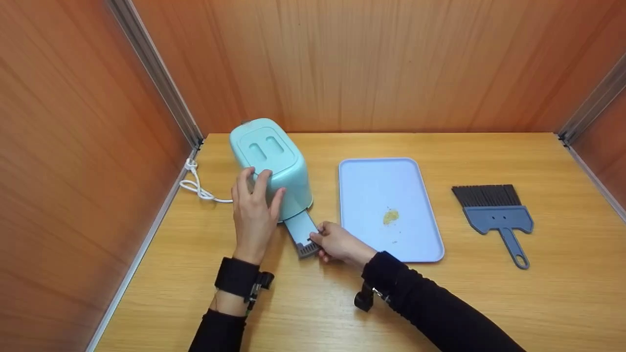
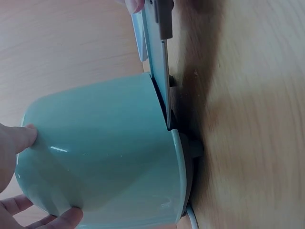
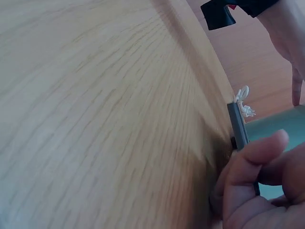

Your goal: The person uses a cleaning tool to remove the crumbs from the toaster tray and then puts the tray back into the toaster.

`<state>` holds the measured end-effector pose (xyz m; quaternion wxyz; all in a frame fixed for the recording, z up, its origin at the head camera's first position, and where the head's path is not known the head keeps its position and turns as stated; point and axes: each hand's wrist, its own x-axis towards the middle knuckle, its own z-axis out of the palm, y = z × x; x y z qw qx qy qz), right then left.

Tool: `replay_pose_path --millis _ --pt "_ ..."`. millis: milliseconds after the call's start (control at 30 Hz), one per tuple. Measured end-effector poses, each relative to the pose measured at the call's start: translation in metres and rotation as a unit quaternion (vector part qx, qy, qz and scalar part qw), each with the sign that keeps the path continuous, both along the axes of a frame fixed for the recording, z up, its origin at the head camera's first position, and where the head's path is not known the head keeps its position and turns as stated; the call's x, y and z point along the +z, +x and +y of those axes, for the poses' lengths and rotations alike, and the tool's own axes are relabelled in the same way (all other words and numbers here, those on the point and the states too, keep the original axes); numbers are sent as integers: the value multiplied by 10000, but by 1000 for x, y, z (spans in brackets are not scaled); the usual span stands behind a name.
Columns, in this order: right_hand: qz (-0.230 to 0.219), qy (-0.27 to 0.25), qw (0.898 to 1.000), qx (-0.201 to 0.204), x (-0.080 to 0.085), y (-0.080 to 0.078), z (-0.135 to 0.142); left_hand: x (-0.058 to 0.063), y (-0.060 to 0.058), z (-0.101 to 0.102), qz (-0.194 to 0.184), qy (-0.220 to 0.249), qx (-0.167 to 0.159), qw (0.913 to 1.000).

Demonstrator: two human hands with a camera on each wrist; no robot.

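Note:
A mint-green toaster with its lid on stands at the back left of the table. My left hand rests on its near upper edge, fingers spread, the thumb touching the smooth end wall in the left wrist view. At the toaster's base a crumb tray sticks out most of its visible length, its inner end still inside the slot. My right hand pinches the grey front end of that crumb tray between thumb and fingers. In the right wrist view, curled fingers lie against the grey edge.
To the right lies a lilac serving tray bearing a small heap of crumbs. Farther right is a grey-blue hand brush with dark bristles. A white power cord lies bundled beside the left wall. Wooden panels enclose the table.

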<state>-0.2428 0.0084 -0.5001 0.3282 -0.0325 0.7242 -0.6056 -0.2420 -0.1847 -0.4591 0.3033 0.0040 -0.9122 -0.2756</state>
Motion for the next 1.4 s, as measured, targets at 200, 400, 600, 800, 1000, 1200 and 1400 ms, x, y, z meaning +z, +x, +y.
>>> replay_pose_path --millis 200,400,600,800,1000,1200,1400 --pt "33 -114 9996 -256 1 -1 -3 0 0 0 -1 -17 -3 10000" --pt "349 343 9988 -87 2 0 -6 1 0 -1 -153 -23 20 9999" --pt "793 1038 9911 245 5 -2 -6 3 0 0 -200 -28 39 9998" --pt "1533 1757 9710 530 6 -4 -7 3 0 0 -250 -28 20 9997" --pt "2451 2372 9392 388 1 -2 -11 2 0 -1 -95 -79 -16 9999" --pt "3301 2519 9090 371 -3 0 -11 3 0 -2 -105 -85 -4 9999" --pt "3738 2492 8930 263 -22 -10 -14 4 -1 -3 -213 -61 16 9998"
